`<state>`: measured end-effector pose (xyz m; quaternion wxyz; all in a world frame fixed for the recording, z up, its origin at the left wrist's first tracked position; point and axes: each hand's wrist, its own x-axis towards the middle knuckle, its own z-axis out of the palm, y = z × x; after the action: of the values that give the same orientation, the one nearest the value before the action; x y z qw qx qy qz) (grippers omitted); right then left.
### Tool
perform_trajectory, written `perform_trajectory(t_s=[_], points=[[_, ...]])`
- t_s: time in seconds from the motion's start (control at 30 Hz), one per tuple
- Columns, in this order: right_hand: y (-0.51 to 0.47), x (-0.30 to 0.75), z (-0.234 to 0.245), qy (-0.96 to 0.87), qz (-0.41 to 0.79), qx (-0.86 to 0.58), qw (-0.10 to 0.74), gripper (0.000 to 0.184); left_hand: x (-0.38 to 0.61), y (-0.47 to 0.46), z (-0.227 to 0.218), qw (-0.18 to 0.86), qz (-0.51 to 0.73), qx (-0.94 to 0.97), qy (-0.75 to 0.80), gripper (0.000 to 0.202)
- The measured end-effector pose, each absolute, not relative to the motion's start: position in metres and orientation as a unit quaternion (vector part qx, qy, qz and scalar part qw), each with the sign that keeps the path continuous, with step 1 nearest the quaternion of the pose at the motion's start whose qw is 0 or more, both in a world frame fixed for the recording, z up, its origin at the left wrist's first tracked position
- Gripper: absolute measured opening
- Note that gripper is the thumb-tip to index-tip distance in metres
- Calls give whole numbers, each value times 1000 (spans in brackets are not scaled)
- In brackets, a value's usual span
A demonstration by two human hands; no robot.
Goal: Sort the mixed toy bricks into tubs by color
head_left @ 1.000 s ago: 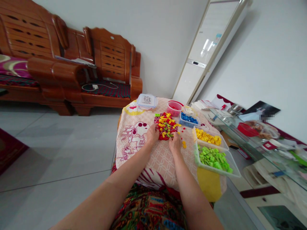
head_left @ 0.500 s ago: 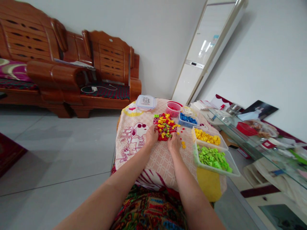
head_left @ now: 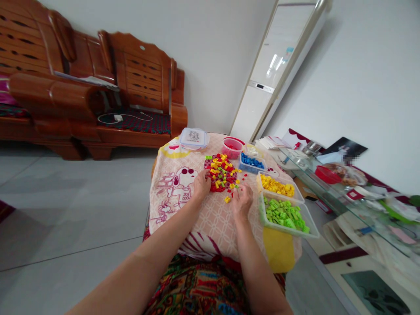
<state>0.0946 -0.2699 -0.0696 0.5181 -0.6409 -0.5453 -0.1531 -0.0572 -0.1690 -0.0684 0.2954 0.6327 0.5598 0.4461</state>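
A heap of small red, yellow and green bricks (head_left: pixel 220 172) lies on a cloth-covered table (head_left: pixel 183 205). My left hand (head_left: pixel 201 184) rests at the heap's left edge, fingers curled against the bricks. My right hand (head_left: pixel 242 199) sits on the cloth to the right of the heap, fingers bent; whether it holds a brick is too small to tell. Loose yellow and red bricks (head_left: pixel 227 199) lie between the two hands.
Clear trays hold green bricks (head_left: pixel 284 215), yellow bricks (head_left: pixel 275 185) and blue bricks (head_left: pixel 251 161). A red tub (head_left: pixel 231 147) and a lidded box (head_left: pixel 193 138) stand at the back. A wooden sofa (head_left: pixel 82 100) is on the left, a glass table (head_left: pixel 348 183) on the right.
My right hand has drawn back from the heap toward me and to the right. A few loose bricks now lie near it. The view has shifted left.
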Motion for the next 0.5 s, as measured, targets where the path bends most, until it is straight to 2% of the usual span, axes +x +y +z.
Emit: perform_trajectory(t_s=[0.3,0.37,0.5], points=[[-312,184,-24,-429,-280,-660,549,28,-56,-169,-69,300,433,632,569,49],[-311,183,-26,-435,-281,-656,549,31,-56,-168,-70,299,433,634,567,48],[-293,144,-46,-515,-227,-646,516,25,-56,-167,-72,301,437,633,563,50]])
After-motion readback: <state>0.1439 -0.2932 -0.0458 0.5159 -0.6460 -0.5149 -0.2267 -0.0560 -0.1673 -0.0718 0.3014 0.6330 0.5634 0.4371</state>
